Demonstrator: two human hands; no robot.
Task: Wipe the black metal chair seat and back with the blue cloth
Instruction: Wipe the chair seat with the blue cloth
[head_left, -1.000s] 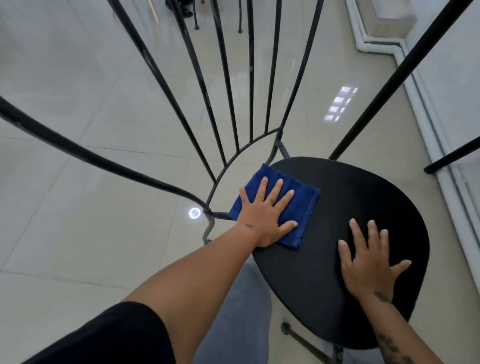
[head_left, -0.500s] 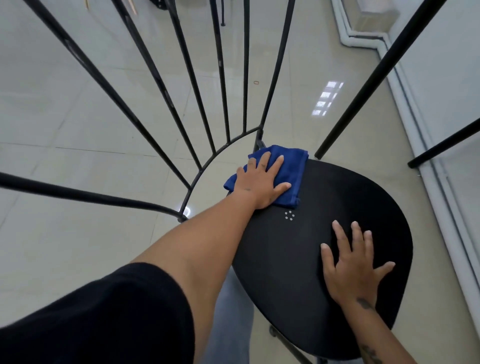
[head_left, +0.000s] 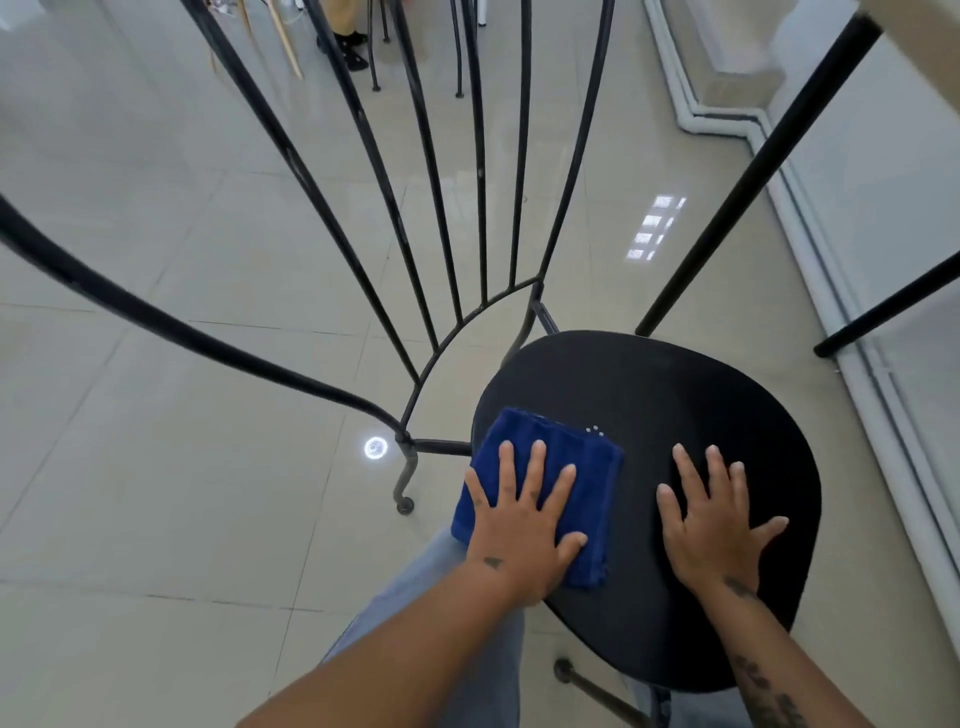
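The cloth (head_left: 540, 488) lies folded on the seat (head_left: 675, 415), lower centre of the frame, overhanging the seat's left edge; the left hand (head_left: 524, 525) presses it flat, fingers spread, grasping nothing; the right hand (head_left: 717, 525) rests open and bare on the seat just beside it, steadying the chair. To wipe well, keep the palm flat and the pressure even; work in overlapping strokes toward the far rim; the back (head_left: 431, 171), upper centre, looks yet to be wiped.
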